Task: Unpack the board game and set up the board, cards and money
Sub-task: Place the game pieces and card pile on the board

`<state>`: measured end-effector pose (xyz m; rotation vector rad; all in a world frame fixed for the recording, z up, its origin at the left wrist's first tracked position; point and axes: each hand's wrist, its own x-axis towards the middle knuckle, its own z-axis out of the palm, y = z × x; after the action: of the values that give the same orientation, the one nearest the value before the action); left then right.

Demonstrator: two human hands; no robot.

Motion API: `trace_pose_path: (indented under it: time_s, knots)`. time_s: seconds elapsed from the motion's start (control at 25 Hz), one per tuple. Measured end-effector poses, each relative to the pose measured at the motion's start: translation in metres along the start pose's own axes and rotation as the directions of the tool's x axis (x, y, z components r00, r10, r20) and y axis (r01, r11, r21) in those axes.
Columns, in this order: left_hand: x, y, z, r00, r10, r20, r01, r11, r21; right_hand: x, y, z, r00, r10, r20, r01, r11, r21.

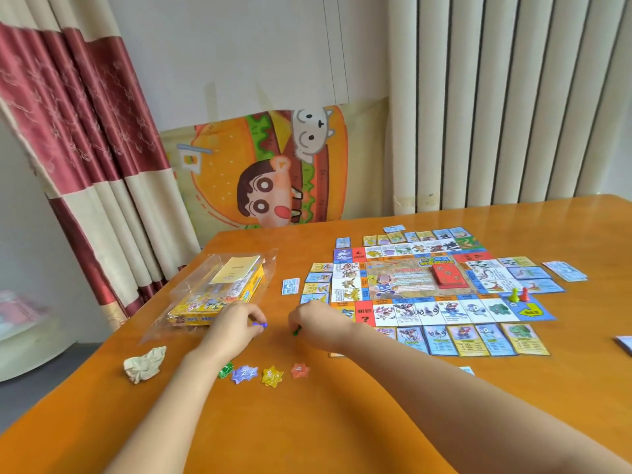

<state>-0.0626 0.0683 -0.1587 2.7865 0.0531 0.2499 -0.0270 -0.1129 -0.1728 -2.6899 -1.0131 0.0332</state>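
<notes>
Head view: both hands pinch small game pieces just off the board's near-left corner.
L hand (236,323) fingers narrow on a blue piece (260,325); R hand (318,325) fingers narrow on a green piece (296,331), both low over the worktop (307,422). Board (410,285) lies flat toward the far edge, cards (472,338) round it, red deck (448,277) at centre. Best guess: set pieces down upright, light grip, w/o brushing the card rows. Most open room is by the front edge; star tokens (270,374), bagged box (215,295) & crumpled paper (145,364) crowd the left edge.
</notes>
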Motion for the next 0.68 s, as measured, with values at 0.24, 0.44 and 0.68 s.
trace_pose_path:
  time_s: [0.24,0.44,0.68]
  knots:
    - [-0.005,0.098,0.002,0.999,0.02,-0.032,-0.037,0.707,-0.706,-0.079,0.045,-0.061,0.848,0.431,-0.309,-0.111,0.714,0.691]
    - [-0.006,0.192,0.032,0.988,0.139,0.074,-0.005,0.497,-0.868,-0.155,0.115,-0.09,0.579,0.725,-0.373,-0.177,0.558,0.811]
    - [0.008,0.288,0.08,0.941,0.291,0.172,-0.04,0.601,-0.798,-0.219,0.196,-0.088,0.327,0.898,-0.296,-0.435,0.421,0.796]
